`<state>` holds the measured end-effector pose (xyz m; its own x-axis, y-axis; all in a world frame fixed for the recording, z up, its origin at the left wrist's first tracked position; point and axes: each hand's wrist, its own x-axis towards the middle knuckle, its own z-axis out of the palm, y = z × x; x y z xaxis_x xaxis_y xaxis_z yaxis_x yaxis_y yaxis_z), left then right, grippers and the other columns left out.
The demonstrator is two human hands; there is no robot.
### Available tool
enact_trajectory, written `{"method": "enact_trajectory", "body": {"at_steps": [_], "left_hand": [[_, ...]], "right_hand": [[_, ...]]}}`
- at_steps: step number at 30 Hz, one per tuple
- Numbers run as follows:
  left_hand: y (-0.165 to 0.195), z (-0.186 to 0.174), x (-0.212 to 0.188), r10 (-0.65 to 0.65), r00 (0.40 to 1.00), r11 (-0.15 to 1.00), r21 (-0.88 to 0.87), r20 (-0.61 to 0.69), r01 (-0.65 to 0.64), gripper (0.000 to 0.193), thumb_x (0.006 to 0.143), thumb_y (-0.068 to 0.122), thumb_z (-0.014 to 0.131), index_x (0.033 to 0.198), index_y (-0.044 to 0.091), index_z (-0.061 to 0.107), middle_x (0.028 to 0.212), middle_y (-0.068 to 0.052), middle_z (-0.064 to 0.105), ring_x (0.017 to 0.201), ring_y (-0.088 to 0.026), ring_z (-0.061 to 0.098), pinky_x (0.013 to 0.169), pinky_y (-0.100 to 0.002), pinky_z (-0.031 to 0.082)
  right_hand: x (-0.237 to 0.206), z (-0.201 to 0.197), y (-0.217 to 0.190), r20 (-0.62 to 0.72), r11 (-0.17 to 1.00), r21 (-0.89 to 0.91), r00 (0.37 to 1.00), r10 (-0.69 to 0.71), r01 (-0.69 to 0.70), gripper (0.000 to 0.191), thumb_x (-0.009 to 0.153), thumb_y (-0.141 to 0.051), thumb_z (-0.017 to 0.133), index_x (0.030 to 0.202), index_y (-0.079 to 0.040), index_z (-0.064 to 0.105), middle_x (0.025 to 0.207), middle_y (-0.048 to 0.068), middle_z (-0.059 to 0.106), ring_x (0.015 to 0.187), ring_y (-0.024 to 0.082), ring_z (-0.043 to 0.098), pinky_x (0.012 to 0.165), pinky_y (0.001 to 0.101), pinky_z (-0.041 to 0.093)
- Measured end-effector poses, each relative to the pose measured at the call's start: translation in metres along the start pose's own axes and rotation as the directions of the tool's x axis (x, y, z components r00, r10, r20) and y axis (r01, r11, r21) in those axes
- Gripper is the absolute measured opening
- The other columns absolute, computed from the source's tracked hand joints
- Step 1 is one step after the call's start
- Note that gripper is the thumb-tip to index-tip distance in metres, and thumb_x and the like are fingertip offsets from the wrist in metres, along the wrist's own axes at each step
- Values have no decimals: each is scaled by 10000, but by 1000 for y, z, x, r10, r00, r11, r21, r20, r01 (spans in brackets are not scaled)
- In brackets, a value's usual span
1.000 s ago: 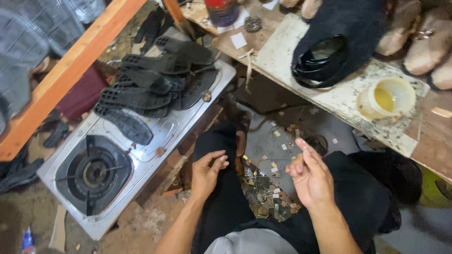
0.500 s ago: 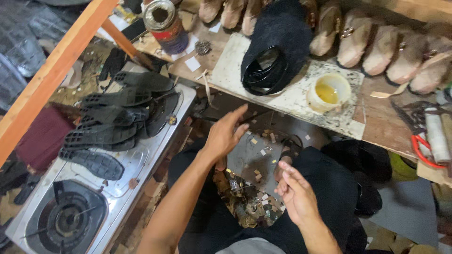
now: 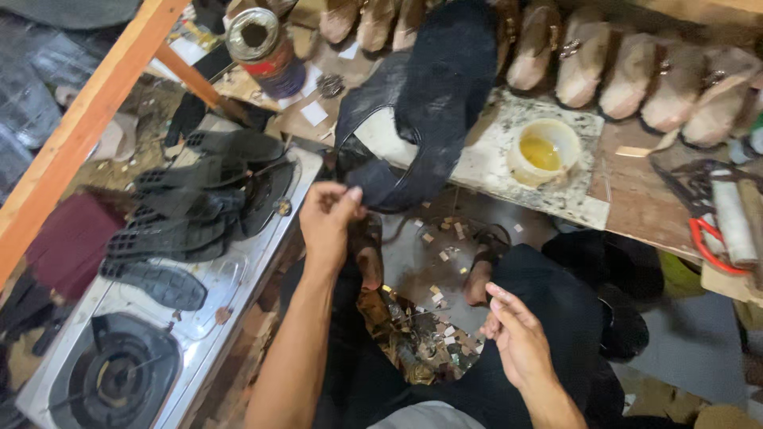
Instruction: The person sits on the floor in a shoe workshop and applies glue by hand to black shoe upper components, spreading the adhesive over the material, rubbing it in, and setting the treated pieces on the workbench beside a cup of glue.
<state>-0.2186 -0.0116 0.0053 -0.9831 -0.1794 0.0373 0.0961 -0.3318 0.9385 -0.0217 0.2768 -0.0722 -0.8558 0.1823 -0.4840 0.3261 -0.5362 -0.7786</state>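
Black suede makes up the shoe upper [image 3: 433,95] that our left hand [image 3: 330,218] pinches by its lower edge, thumb and fingertips pressed together on the material. That upper lies draped over the marble-patterned slab [image 3: 509,163] on the wooden workbench [image 3: 636,191], its bottom end hanging past the bench's front edge, where we hold it. Our right hand [image 3: 517,338] hovers low over our dark-trousered lap, fingers loosely curled and a little apart, holding nothing. Beside the upper on the slab sits a white tub of yellow glue [image 3: 544,151]. Along the back of the bench a row of tan shoe lasts [image 3: 628,71] stands side by side. To our left, black rubber soles [image 3: 171,230] are stacked across a steel gas stove [image 3: 119,373], and a tin can [image 3: 266,48] stands near the orange wooden beam [image 3: 87,127].
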Motion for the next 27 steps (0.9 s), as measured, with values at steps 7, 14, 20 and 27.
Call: {"method": "enact_trajectory", "body": {"at_steps": [7,14,20,27], "left_hand": [[-47,-41,-67,-252,961,925,-265,112,273,220,899,-8,770,900,79,568,656,12,535,507,-83,468,459,-238,365],[-62,-48,-111,-413,899,869,-230,149,438,181,879,37,757,830,70,586,647,2,569,495,-73,482,449,-241,345],[-54,-37,-136,-488,844,871,61,225,487,152,901,84,758,1001,58,646,821,19,647,716,-78,603,656,-244,487],[-38,-54,-136,-482,866,873,158,130,462,237,924,161,663,1098,13,723,943,-14,739,833,-106,662,762,-263,534]], "right_hand": [[22,26,-15,156,983,-147,984,-84,107,396,995,-101,581,1373,15,608,804,28,558,688,120,522,700,324,494],[19,94,-47,369,835,-420,907,-203,357,535,933,-109,668,1437,1,526,993,41,656,869,95,609,725,258,515],[2,142,-69,468,560,-664,859,-205,495,588,862,-90,748,1427,-61,587,844,37,719,705,81,610,643,249,522],[23,116,-114,617,177,-675,679,-398,716,443,868,-145,763,1282,-28,654,1041,107,757,875,209,739,811,319,576]]}}
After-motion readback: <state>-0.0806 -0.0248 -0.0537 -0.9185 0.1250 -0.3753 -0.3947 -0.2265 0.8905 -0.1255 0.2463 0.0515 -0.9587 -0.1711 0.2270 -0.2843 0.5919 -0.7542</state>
